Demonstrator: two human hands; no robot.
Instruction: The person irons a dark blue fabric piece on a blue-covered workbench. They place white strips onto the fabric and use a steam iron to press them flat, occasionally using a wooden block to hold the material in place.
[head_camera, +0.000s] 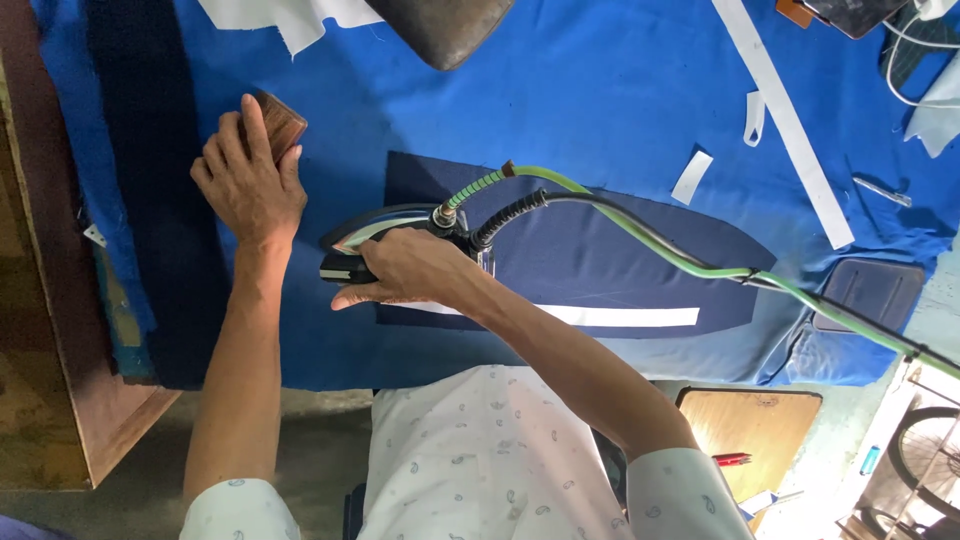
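My right hand (405, 270) grips the handle of a steam iron (375, 240), which rests on the left end of a navy fabric piece (600, 255). A white strip (620, 316) runs along that piece's near edge. A green hose (640, 225) and a black cable (600, 205) lead from the iron off to the right. My left hand (245, 175) lies on a small wooden block (280, 120) on the blue table cover (600, 90), left of the iron.
A long white strip (785, 120) and small white scraps (692, 177) lie at the right. A dark pad (445, 28) sits at the top edge, a dark cloth band (150, 180) at the left, a grey pad (880, 290) at the right edge.
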